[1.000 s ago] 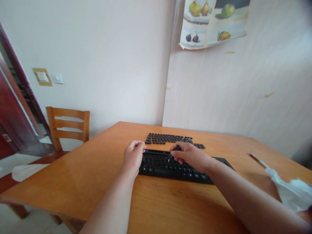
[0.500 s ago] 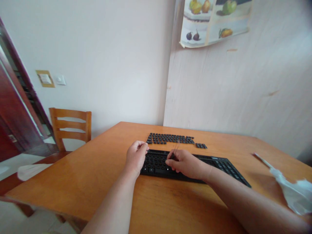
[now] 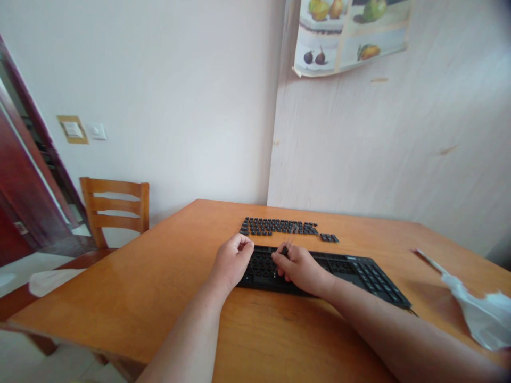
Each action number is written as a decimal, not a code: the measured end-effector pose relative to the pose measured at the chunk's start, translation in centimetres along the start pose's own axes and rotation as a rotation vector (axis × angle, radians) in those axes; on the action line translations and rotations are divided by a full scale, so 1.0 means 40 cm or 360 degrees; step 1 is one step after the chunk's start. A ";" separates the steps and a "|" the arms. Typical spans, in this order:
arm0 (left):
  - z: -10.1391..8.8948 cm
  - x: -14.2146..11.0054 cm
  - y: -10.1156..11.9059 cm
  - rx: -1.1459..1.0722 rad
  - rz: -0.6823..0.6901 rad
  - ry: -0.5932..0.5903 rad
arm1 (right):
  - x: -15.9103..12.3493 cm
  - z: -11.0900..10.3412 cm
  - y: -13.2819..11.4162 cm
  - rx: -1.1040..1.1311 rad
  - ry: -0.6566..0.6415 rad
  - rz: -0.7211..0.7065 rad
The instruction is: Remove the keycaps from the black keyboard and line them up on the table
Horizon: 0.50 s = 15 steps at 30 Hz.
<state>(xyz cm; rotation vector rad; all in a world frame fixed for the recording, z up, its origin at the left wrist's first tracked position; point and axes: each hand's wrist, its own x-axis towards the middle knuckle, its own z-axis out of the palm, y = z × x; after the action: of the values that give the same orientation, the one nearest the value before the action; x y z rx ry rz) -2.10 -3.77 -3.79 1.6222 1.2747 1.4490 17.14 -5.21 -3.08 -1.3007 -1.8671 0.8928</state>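
A black keyboard (image 3: 351,279) lies on the table. Many keycaps are off its left and middle part, while the number pad at the right keeps its keys. My right hand (image 3: 300,268) is closed on a wire keycap puller (image 3: 293,236), whose thin wire loops point up; its other end comes down over the bared key area. Over the keyboard's left end, my left hand (image 3: 233,260) is closed with the fingertips together. What it holds, if anything, is hidden. Behind the keyboard, loose black keycaps (image 3: 279,226) lie in rows, with a small separate group (image 3: 329,238) at their right.
The wooden table (image 3: 167,266) meets the wall at the back. A white plastic bag (image 3: 479,314) and a thin stick-like item (image 3: 428,260) lie on the right. A cable (image 3: 414,313) leaves the keyboard's right corner. A wooden chair (image 3: 115,205) stands at the left.
My left hand has moved a little right and nearer over the keyboard's left end. My right hand has tilted, and the puller's lower end now shows below the fingers.
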 end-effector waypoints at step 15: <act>-0.003 -0.005 -0.014 0.0378 0.0099 -0.0177 | 0.009 -0.001 0.025 0.0498 0.0411 0.0132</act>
<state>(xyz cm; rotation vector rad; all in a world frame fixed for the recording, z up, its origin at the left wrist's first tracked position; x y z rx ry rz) -2.33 -3.76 -4.34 1.8851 1.3849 1.2615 17.55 -4.58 -3.84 -1.2385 -1.4211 0.9654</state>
